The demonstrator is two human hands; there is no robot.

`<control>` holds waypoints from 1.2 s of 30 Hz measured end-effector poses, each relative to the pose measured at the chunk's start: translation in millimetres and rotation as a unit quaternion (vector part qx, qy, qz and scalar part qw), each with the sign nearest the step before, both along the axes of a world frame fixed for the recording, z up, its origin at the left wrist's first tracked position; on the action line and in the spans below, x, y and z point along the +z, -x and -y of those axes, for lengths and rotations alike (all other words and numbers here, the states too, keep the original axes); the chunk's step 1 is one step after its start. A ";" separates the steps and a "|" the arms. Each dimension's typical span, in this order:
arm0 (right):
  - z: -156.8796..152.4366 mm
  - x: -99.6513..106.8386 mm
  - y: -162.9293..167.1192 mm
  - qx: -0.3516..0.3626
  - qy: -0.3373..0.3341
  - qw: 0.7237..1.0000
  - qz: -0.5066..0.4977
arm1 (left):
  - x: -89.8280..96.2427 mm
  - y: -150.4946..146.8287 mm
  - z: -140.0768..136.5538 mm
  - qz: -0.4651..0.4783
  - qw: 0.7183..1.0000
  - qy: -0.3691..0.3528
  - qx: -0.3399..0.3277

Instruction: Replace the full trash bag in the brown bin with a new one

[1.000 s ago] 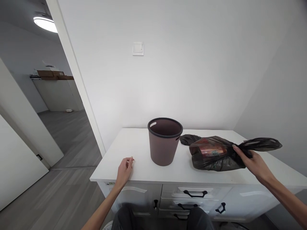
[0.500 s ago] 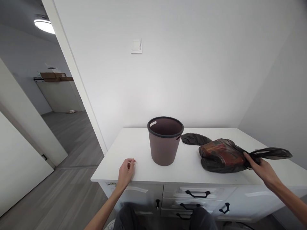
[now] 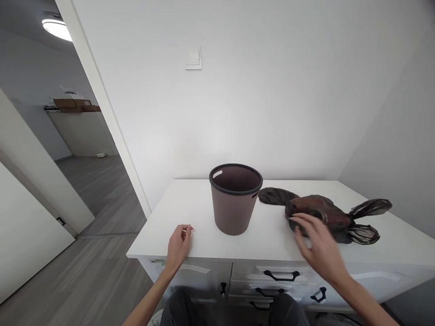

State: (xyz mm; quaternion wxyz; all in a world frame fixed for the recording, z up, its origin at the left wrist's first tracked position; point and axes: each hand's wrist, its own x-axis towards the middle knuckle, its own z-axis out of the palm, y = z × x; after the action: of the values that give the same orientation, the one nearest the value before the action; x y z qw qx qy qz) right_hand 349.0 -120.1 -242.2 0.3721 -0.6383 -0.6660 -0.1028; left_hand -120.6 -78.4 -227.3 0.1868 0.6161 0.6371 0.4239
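Observation:
On the white cabinet top stands a mauve trash bin point(image 3: 233, 213) with a dark rim and cut-out handles, upright. My left hand point(image 3: 179, 242) rests on the cabinet top to its left, fingers loosely curled in, nothing visible in them. My right hand point(image 3: 317, 244), slightly blurred, is open with fingers apart in front of a knotted black trash bag point(image 3: 335, 213). Reddish contents show through the thin plastic, and two tied loops stick out on the right. Whether my fingers touch the bag I cannot tell. Between bin and full bag lies a folded black plastic bag point(image 3: 277, 196).
The white cabinet point(image 3: 190, 271) has black handles, and my knees are close under its front. Behind it rises a white wall with a light switch point(image 3: 193, 59). At the left a doorway opens onto a grey wooden floor point(image 3: 98, 190).
My right hand has let go of the bag's knot and moved left to the front of the bag. The tied loops have spread apart. My left hand stays in place.

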 end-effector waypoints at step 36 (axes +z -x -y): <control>4.4 -40.2 91.7 0.186 0.160 0.969 0.006 | 1.4 3.7 8.7 -0.023 0.999 0.003 -0.035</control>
State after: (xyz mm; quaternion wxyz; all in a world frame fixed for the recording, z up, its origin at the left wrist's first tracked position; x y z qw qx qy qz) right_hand 257.3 -124.5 -282.5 0.2741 -0.5536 -0.7830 0.0723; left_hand -124.4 -87.1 -225.9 0.1883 0.6469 0.6205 0.4012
